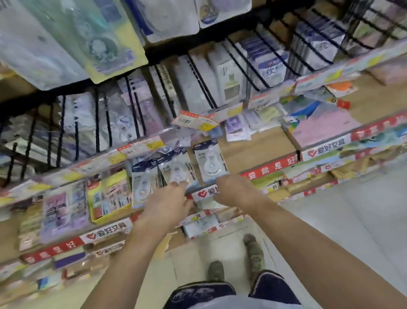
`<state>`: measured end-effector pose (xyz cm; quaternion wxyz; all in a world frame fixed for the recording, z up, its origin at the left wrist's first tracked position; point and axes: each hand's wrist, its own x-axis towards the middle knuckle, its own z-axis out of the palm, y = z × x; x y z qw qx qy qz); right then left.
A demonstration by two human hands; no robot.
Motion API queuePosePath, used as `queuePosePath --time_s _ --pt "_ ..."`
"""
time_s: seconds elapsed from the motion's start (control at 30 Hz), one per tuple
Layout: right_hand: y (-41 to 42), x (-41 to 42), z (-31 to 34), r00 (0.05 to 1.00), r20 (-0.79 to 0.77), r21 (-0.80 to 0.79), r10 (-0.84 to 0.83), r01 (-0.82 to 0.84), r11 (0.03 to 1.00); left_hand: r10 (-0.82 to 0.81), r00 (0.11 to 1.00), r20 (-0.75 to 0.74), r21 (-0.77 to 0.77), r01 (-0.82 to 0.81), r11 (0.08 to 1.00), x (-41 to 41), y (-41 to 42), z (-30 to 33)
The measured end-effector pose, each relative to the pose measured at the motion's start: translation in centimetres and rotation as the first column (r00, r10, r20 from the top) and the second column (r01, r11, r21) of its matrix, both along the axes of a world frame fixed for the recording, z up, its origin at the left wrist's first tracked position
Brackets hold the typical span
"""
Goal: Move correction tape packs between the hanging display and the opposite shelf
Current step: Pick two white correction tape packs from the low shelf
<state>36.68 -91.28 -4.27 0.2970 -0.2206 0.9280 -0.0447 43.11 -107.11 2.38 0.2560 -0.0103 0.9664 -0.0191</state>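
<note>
- Left hand (167, 203) reaches fwd to the wooden shelf w/ red-and-white label strip (269, 168); its fingers (179, 184) pinch the lower edge of the middle clear blister pack of white correction tape w/ dark blue header (175, 166).
- Right hand (234, 188) reaches alongside, fingers curled at the bottom edge of the right-hand clear correction tape pack w/ dark blue top (210, 160); looks like a grip, fingertips hidden behind the hand.
- Third similar clear pack w/ white tape dispenser (142, 183) stands just left of the middle one, leaning on the shelf, no hand on it.
- All 3 packs upright-ish, side by side at shelf front, blurred.
- Yellow-edged stationery box (109, 196) just left of the packs.
- Black wire dividers (201, 81) on the shelf above, holding white and blue packs.
- Large hanging plastic packs (86, 34) at top, near camera.
- Pale floor (348, 216) below; two shoes visible.
</note>
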Motion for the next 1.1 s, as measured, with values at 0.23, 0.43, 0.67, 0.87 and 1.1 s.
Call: queuePosePath --time_s 0.23,0.43,0.67,0.87,1.1 --pt "0.0 -6.7 -3.5 0.989 0.126 -0.037 -0.079 0.084 0.996 0.203 0.977 0.064 -0.038 -0.201 0.979 1.1 1.2 -0.7" --pt "-1.8 -8.8 -7.6 0.991 -0.044 0.035 -0.125 0.127 0.991 0.369 0.929 0.013 0.041 -0.370 0.928 1.9 0.4 -1.8" --pt "-2.5 -9.1 -8.7 0.966 0.042 -0.002 -0.256 0.256 0.967 0.425 0.905 0.004 0.094 -0.423 0.901 1.8 0.8 -2.3" --pt "-2.3 -9.5 -9.7 0.917 0.073 -0.131 -0.392 0.398 0.908 0.499 0.867 0.008 0.187 -0.491 0.851 1.4 -1.0 -2.2" --pt "-0.4 -11.3 -11.9 0.772 0.342 -0.385 -0.536 0.635 0.669 0.451 0.891 0.053 0.130 -0.454 0.881 0.4 -0.2 -2.8"
